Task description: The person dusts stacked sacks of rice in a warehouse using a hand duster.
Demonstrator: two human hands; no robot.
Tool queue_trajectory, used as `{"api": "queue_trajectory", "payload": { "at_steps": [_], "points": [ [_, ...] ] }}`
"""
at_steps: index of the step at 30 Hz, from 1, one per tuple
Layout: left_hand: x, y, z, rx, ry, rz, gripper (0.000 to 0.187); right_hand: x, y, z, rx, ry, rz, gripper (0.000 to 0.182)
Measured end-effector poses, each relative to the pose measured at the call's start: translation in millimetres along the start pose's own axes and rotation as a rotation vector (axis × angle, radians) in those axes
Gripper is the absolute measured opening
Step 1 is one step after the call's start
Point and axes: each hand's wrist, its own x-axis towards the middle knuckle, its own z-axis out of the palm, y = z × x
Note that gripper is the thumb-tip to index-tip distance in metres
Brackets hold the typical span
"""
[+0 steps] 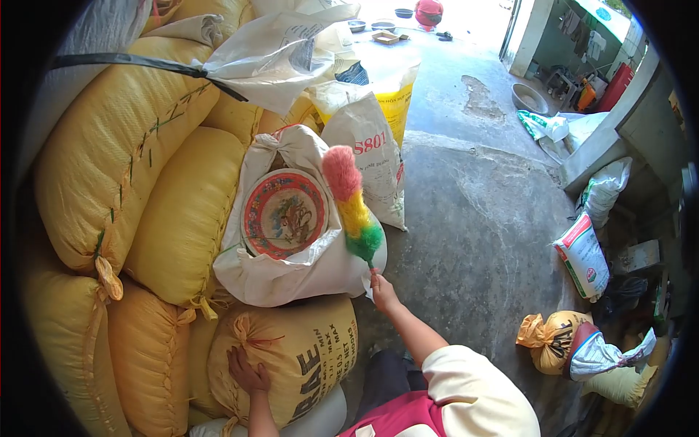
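A fluffy duster point(352, 204), banded red, yellow and green, points up and away from my right hand point(383, 290), which is closed around its green handle. The duster's head is over the right side of an open white sack point(291, 288). In that sack's mouth lies a round plate point(284, 213) with a red floral rim and a picture in its middle. My left hand point(248, 370) rests with fingers spread on a tied tan sack point(306, 357) with black lettering, close to its knotted end.
Large yellow sacks point(124, 146) are piled on the left. Beyond the plate stands a white sack point(368, 156) marked S801. On the right are more bags point(582, 255) and a metal basin point(529, 98) on the concrete floor point(480, 240). A red round object point(429, 13) stands far off.
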Motion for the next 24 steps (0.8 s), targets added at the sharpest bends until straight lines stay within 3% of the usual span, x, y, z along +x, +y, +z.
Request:
{"api": "queue_trajectory", "payload": {
  "at_steps": [11, 16, 18, 23, 24],
  "points": [
    [0, -4, 10, 0.103, 0.02, 0.029, 0.063, 17, 21, -59, -0.165, -0.098, 0.178, 0.048],
    [5, 4, 0, 0.076, -0.048, -0.053, 0.066, 38, 108, -99, -0.509, -0.108, 0.404, 0.054],
    [9, 8, -4, 0.087, -0.105, -0.092, 0.066, 53, 104, -120, -0.623, -0.062, 0.477, 0.055],
    [27, 36, -26, 0.11, -0.357, -0.337, 0.075, 116, -25, -141, -0.268, -0.057, 0.33, 0.048],
    [29, 41, -28, 0.105, -0.349, -0.36, 0.075, 129, -36, -138, -0.159, -0.064, 0.192, 0.046]
  ]
}}
